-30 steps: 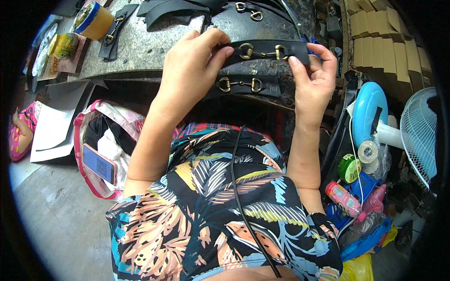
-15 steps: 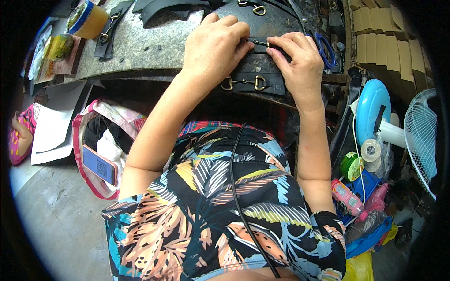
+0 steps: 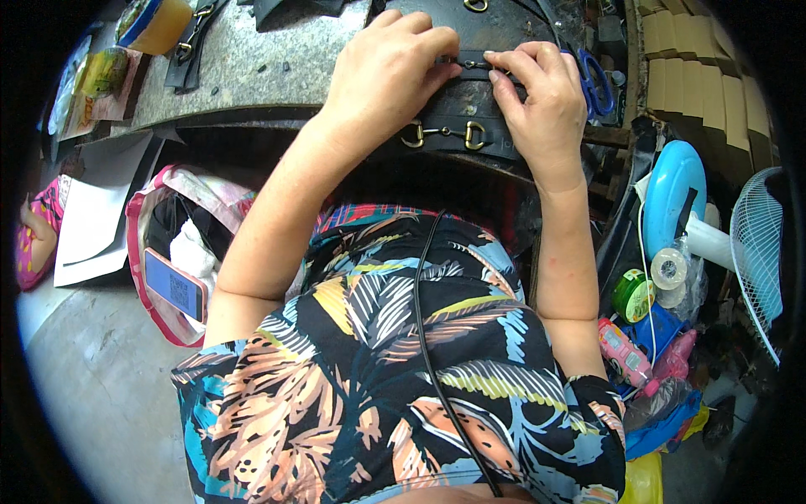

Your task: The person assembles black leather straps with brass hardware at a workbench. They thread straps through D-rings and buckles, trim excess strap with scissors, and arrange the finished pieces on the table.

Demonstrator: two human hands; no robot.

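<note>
Both hands [image 3: 395,71] [image 3: 537,97] pinch black strap [image 3: 470,63] near bench edge [image 3: 252,113].

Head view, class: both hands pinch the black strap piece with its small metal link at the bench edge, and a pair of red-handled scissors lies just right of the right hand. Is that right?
One detail is wrong. In the head view the scissors beside the right hand have blue handles, not red. The rest stands: both hands, left hand included, pinch the black strap piece at the bench edge.

A grey stone worktop [image 3: 277,59] stands above a bare concrete floor [image 3: 92,378], daylit.
</note>
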